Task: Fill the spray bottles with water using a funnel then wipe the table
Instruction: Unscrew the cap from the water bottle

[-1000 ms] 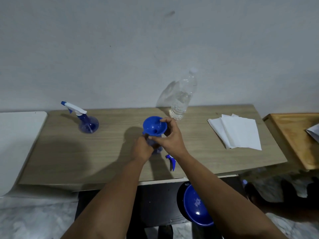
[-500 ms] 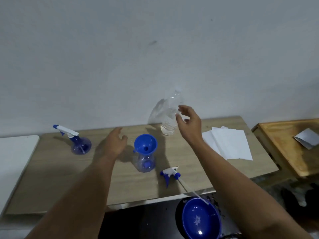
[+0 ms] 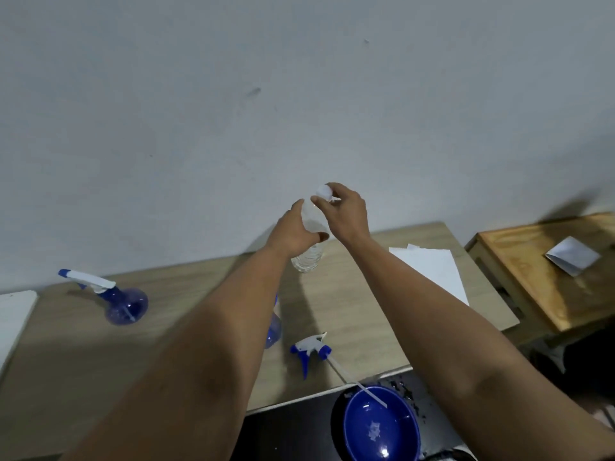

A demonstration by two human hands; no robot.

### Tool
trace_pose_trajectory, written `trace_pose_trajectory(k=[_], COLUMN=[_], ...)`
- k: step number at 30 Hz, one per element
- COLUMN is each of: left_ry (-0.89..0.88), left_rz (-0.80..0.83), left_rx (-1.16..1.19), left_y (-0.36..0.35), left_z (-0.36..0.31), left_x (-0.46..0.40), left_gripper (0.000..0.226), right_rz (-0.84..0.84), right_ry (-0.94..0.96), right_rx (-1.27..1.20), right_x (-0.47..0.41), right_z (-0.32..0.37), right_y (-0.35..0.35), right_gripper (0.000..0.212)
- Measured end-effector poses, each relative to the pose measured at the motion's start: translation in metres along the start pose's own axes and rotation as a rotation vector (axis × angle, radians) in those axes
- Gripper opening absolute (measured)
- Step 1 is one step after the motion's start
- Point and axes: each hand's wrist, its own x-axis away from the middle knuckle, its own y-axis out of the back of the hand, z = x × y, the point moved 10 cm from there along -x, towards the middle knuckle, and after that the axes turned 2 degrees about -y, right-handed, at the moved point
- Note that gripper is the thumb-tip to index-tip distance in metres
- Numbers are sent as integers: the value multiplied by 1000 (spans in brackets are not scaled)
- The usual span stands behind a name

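A clear water bottle (image 3: 307, 259) stands at the back of the wooden table (image 3: 66, 354). My left hand (image 3: 294, 232) is wrapped around its body. My right hand (image 3: 344, 211) pinches its white cap (image 3: 323, 191) at the top. A blue spray bottle (image 3: 124, 304) with its trigger head on stands at the far left. A second blue bottle (image 3: 273, 331) is mostly hidden behind my left forearm, and the funnel on it is out of sight. Its loose spray head (image 3: 309, 349) lies near the front edge, with the tube hanging over.
White paper sheets (image 3: 432, 271) lie on the right of the table. A blue bowl (image 3: 379, 424) sits below the front edge. A lighter wooden table (image 3: 539, 271) with a folded paper (image 3: 570, 256) stands to the right. A white surface (image 3: 13, 314) adjoins the left.
Both hands left the funnel and blue bottle and reached back to the water bottle. The left hand now grips its body and the right hand holds its cap.
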Motion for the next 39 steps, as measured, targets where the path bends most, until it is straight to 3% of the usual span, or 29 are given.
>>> trace_pose_trajectory(k=[2, 6, 10, 14, 17, 20, 25, 28, 32, 36, 39], left_ry=[-22, -90, -117, -108, -76, -44, 8, 14, 11, -14, -32], left_rz=[-13, -71, -99, -88, -66, -140, -204, -203, -187, -189, -198], left_rx=[40, 40, 64, 172, 175, 150, 132, 147, 136, 125, 122], left_y=[-11, -29, -50, -65, -74, -78, -81, -78, -76, -75, -75], left_z=[-7, -23, -19, -7, -4, -5, 2, 3, 0, 1, 1], left_x=[5, 29, 56, 78, 85, 87, 85, 85, 84, 85, 86], left_gripper=[108, 85, 79, 81, 98, 101, 95, 95, 94, 91, 90], right_rz=[-10, -21, -10, -15, -33, -29, 97, 201, 132, 270, 359], right_ry=[0, 5, 6, -16, -26, -22, 6, -26, -58, -27, -31], right_rx=[-20, -2, 53, 34, -12, -69, -249, -322, -268, -370, -353], right_x=[14, 42, 68, 84, 90, 95, 96, 92, 89, 86, 84], right_z=[-3, -8, -17, -22, -23, -25, -26, -27, -30, -25, -22], right_y=[11, 35, 55, 70, 74, 70, 67, 65, 68, 63, 62], right_gripper=[29, 24, 30, 35, 42, 39, 23, 30, 46, 18, 25])
